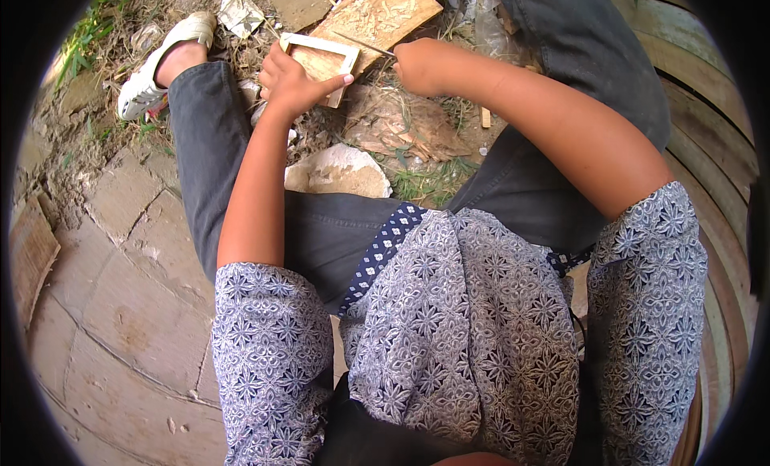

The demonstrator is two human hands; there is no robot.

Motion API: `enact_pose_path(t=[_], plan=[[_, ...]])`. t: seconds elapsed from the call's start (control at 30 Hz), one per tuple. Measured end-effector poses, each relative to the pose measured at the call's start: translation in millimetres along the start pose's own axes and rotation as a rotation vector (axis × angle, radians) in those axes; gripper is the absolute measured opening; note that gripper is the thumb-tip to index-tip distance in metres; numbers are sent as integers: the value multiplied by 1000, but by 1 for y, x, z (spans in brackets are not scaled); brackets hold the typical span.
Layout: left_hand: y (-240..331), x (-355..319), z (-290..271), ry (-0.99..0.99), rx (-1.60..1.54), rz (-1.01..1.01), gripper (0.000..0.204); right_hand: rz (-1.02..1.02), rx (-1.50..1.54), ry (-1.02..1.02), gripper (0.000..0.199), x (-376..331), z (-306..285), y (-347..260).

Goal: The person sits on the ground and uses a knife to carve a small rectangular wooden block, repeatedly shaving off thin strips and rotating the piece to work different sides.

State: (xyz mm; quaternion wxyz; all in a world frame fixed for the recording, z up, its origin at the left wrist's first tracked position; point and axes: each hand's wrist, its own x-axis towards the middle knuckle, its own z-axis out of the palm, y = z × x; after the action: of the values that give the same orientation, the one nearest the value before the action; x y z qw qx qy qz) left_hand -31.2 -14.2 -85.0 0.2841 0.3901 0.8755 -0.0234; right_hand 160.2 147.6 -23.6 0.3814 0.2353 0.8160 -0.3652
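Note:
My left hand (pixel 290 83) is closed round the left side of a small, pale wooden frame (pixel 322 43), its thumb stretched along the near edge. The frame is tilted and overlaps a wooden board (pixel 405 10) strewn with shavings. My right hand (pixel 423 67) is wrapped round the handle of a thin, dark, pointed tool (pixel 361 44), perhaps a narrow knife. Its shaft points left, with the tip just beyond the frame's far right corner. The handle is hidden in my fist, and I cannot tell whether the tip touches the board.
Between my legs lie a broken whitish stone (pixel 341 171), flaky wood scraps (pixel 405 125) and grass. A crumpled white scrap (pixel 241 14) is near my left shoe (pixel 164 65). Paving slabs (pixel 128 305) spread at left; curved wooden slats (pixel 698 105) run along the right.

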Motion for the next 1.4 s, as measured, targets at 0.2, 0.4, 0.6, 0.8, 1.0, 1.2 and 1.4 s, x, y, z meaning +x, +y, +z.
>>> enact_pose_path(t=[0.2,0.4,0.6,0.8,1.0,1.2,1.4], plan=[[-6,3,5,39,-55,57,160,45,3,10,30,14,25,4],[-5,3,8,33,-46,48,160,47,-85,-74,29,10,16,-4],[-11,6,10,69,-28,86,161,35,26,-11,34,3,3,1],[5,1,-3,-20,12,46,160,29,-81,-60,32,-1,0,-2],[-9,5,10,60,-32,85,162,18,-118,11,32,18,25,6],[-7,5,7,42,-31,52,161,20,-118,11,25,21,24,0],[-6,2,4,55,-67,58,161,68,-31,-49,27,1,-3,-9]])
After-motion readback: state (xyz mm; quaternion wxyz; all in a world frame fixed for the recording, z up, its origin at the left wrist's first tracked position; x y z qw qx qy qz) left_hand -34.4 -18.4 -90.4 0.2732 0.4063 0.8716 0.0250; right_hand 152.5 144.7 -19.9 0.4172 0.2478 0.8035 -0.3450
